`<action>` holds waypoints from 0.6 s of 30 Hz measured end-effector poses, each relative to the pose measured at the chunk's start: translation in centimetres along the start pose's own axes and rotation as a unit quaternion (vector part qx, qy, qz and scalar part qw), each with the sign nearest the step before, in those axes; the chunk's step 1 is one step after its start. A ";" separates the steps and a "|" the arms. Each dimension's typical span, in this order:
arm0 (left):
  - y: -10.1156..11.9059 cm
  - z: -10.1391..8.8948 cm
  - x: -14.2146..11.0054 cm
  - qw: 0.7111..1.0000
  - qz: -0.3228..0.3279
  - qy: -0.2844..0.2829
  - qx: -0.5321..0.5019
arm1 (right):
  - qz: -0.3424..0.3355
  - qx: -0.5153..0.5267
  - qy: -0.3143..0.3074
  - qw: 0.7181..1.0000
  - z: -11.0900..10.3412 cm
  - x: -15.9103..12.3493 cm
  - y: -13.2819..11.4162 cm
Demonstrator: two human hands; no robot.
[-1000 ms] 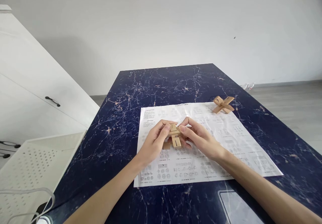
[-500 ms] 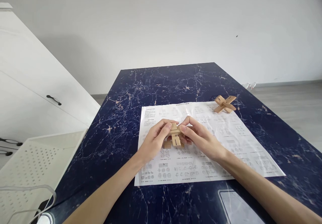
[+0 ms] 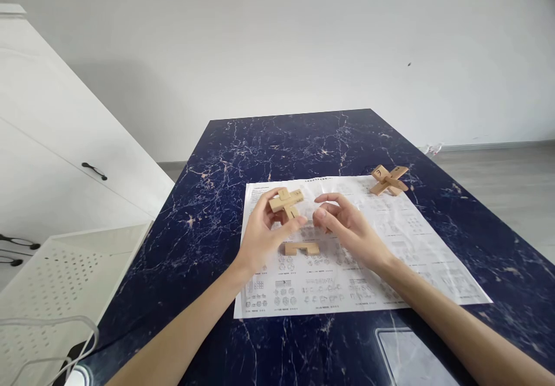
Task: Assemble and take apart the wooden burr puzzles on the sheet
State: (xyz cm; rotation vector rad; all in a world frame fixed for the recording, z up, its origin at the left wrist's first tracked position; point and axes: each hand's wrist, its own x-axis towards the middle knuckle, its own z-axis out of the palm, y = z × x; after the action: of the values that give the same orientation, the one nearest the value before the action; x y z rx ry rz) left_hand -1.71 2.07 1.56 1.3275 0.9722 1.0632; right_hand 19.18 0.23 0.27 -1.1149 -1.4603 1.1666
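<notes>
My left hand (image 3: 262,237) grips a partly built wooden cross of notched puzzle pieces (image 3: 287,201), lifted above the printed instruction sheet (image 3: 390,247). A loose notched wooden piece (image 3: 302,248) lies on the sheet just below and between my hands. Just to the right of the cross, my right hand (image 3: 347,228) hovers with its fingers curled and apart, holding nothing. A second assembled wooden cross (image 3: 389,180) rests at the sheet's far right corner.
The sheet lies on a dark blue marble table (image 3: 295,143). A white perforated tray (image 3: 56,282) and a cable sit at the left, beside a white cabinet (image 3: 52,160). A flat grey rectangle (image 3: 411,357) lies at the table's near edge.
My left hand has lifted the wooden cross up and to the left. My right hand has let go of it. One notched piece now lies alone on the sheet.
</notes>
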 end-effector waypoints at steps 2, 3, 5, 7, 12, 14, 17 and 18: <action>-0.1 -0.2 0.4 0.999 -0.001 0.039 -0.011 | -0.029 -0.098 -0.026 0.994 -0.1 0.0 -0.1; -0.1 -0.3 0.5 0.999 0.000 0.051 -0.014 | -0.050 -0.144 -0.050 0.987 -0.1 -0.1 -0.1; -0.2 -0.4 0.6 0.998 0.002 0.063 -0.014 | -0.107 -0.214 -0.099 0.966 0.1 -0.2 0.1; -0.2 -0.5 0.6 0.998 0.002 0.062 -0.008 | -0.168 -0.258 -0.134 0.942 0.5 -0.4 0.3; -0.2 -0.4 0.4 0.999 0.003 0.050 0.011 | -0.191 -0.261 -0.146 0.935 0.8 -0.5 0.8; -0.2 -0.4 0.4 0.999 0.000 0.048 0.008 | -0.139 -0.223 -0.144 0.954 0.6 -0.5 0.6; -0.3 -0.4 0.5 0.998 0.006 0.056 -0.010 | -0.031 -0.112 -0.133 0.984 0.2 -0.4 0.2; -0.3 -0.4 0.5 0.998 0.013 0.061 -0.014 | -0.001 -0.068 -0.126 0.990 0.1 -0.4 0.0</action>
State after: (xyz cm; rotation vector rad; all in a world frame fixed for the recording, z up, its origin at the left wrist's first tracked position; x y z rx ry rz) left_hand -1.93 2.70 1.23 1.2665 1.0284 1.1837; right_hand 19.20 -0.17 0.17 -1.0858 -1.7568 1.2579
